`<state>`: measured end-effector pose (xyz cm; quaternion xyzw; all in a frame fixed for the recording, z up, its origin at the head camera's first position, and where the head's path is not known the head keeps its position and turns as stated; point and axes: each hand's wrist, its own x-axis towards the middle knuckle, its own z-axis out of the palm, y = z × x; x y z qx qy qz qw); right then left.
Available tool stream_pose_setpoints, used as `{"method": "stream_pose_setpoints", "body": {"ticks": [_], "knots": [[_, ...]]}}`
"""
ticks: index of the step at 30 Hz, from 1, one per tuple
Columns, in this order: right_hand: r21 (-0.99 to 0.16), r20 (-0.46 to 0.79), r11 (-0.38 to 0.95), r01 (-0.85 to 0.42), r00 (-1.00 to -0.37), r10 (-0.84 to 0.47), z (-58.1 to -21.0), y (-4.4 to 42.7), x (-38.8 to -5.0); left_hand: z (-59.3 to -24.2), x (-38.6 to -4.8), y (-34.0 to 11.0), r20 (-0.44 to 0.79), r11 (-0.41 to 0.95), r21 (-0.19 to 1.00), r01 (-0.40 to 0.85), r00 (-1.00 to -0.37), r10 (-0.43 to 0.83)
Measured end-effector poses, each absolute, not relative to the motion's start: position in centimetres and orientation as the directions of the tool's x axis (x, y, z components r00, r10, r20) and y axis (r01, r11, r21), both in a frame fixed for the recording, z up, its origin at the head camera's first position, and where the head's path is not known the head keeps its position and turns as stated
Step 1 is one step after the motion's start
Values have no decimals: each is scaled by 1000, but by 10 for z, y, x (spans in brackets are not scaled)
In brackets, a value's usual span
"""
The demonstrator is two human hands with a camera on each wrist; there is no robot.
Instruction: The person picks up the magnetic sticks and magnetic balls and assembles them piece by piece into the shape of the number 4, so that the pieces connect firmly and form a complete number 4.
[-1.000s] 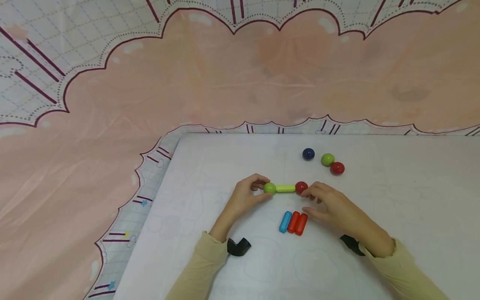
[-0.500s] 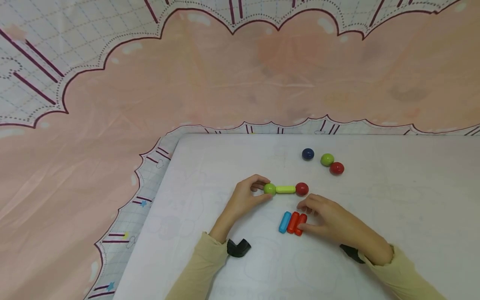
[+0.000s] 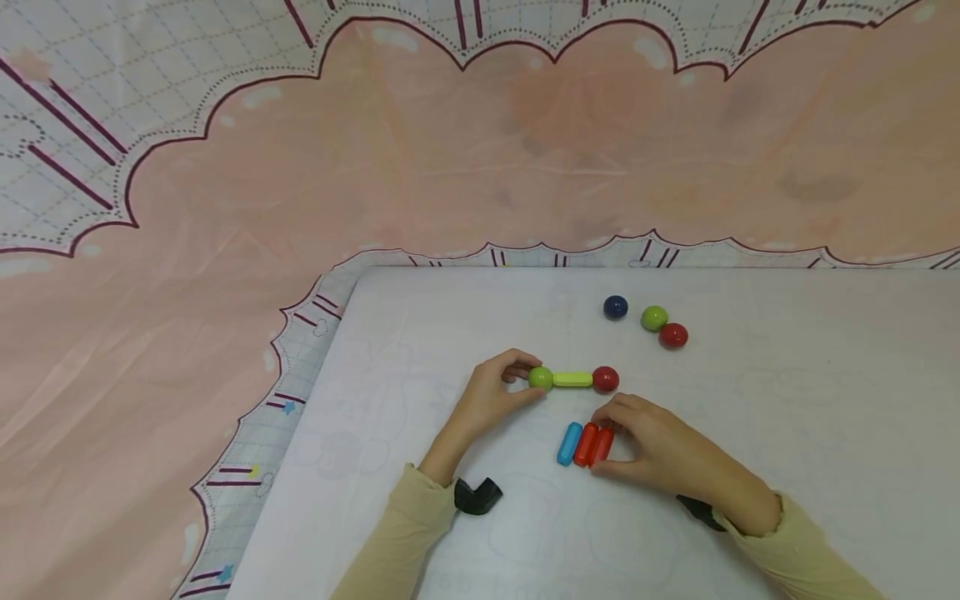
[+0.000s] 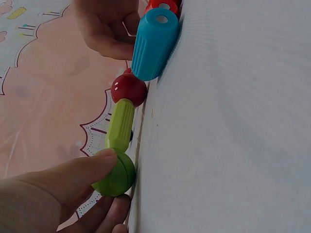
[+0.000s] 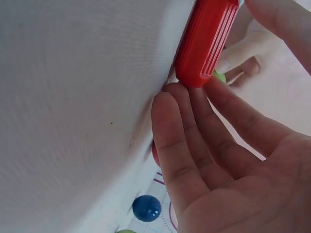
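My left hand pinches a green ball between thumb and fingers. A lime-green ribbed stick joins that ball to a red ball, making one straight piece on the white board. My right hand is at the rightmost red magnetic building stick, fingertips at its far end and thumb at its near end. Another red stick and a blue stick lie alongside it to the left. A silvery disc shows in the blue stick's end.
Behind the joined piece lie a dark blue ball, a green ball and a red ball, the last two side by side. The white board ends at the left and back, with a peach patterned cloth beyond.
The right hand has left the red ball of the joined piece and come down to the rightmost red stick, closing thumb and fingers at its ends. The left hand stays on the green ball.
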<state>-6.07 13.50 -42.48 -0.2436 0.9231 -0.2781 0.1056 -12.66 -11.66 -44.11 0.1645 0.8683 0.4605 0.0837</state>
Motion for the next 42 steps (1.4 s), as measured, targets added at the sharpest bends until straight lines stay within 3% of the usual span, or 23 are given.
{"method": "stream_pose_setpoints", "body": {"ticks": [27, 42], "knots": [[-558, -105, 745, -365, -860, -499, -421, 130, -58, -442, -126, -119, 2, 524, 824, 217, -925, 380], [-551, -20, 722, -418, -858, -513, -417, 130, -59, -440, -123, -120, -9, 523, 827, 208, -924, 382]]}}
